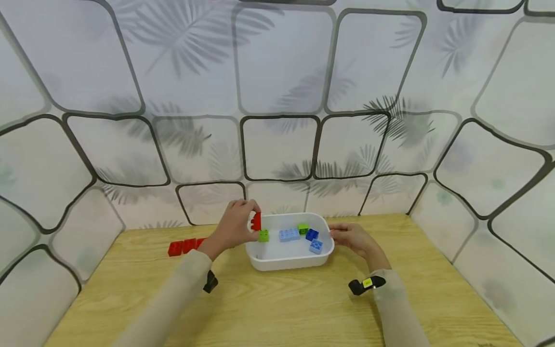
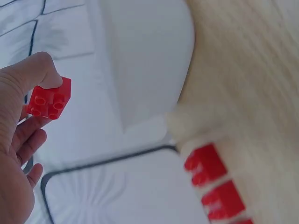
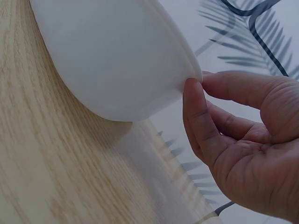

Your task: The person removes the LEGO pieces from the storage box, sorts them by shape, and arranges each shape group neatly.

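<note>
My left hand [image 1: 234,225] pinches a red toy building brick [image 1: 256,221] between thumb and fingers, over the left end of a white plastic tub [image 1: 284,264]. The brick's studs [image 2: 48,103] show in the left wrist view. At the tub's right end, my right hand [image 1: 354,238] holds the rim, pinched between thumb and fingertips [image 3: 194,95]. Inside the tub lie a lime green brick [image 1: 263,235], a longer light blue brick [image 1: 289,234], another green brick [image 1: 302,228], a dark blue brick [image 1: 311,234] and a smaller light blue brick [image 1: 316,246].
Red bricks stand in a row on the wooden table [image 1: 277,308] left of the tub, among them one brick [image 1: 175,248] at the far left and another [image 1: 189,245] beside it. A patterned wall covering [image 1: 277,144] rises behind the table and along both sides.
</note>
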`<state>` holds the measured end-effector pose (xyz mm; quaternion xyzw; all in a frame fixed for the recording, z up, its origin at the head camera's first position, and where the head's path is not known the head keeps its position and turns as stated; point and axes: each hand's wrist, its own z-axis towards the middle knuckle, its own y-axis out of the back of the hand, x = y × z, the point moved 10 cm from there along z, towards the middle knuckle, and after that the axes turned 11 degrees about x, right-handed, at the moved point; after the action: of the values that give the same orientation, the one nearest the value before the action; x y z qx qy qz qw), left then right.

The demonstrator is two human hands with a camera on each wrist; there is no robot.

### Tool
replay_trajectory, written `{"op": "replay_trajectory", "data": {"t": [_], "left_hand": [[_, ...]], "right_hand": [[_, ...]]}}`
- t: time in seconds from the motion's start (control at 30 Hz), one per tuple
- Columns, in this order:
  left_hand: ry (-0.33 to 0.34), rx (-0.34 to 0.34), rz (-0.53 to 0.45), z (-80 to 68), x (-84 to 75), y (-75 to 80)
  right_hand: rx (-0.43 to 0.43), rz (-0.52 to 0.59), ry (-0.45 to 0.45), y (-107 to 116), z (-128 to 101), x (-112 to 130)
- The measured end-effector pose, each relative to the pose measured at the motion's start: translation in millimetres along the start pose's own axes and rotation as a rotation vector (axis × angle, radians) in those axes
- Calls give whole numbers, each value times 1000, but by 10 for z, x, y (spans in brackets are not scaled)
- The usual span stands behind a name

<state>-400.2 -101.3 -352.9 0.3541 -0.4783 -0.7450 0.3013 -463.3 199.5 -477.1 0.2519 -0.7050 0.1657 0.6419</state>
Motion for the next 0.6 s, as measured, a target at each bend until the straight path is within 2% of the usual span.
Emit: {"op": "replay_trajectory", "data": {"t": [0.13,0.23,0.37,0.53,0.6], "left_hand": [[38,-51,6,-211,181,318],[88,-50,9,-429,393,472],[175,-1,54,-774,738,566],[298,95,106,-1182,1160,613],[328,118,127,-1318,1292,624]], "right_hand": [[1,-10,-7,-17,11,1],[-6,-15,-24,-29,6,8],[-12,-24,-35,-34,3,22],[-16,-24,-36,-15,-3,11],[-14,-25,-35,-19,-12,7]]}}
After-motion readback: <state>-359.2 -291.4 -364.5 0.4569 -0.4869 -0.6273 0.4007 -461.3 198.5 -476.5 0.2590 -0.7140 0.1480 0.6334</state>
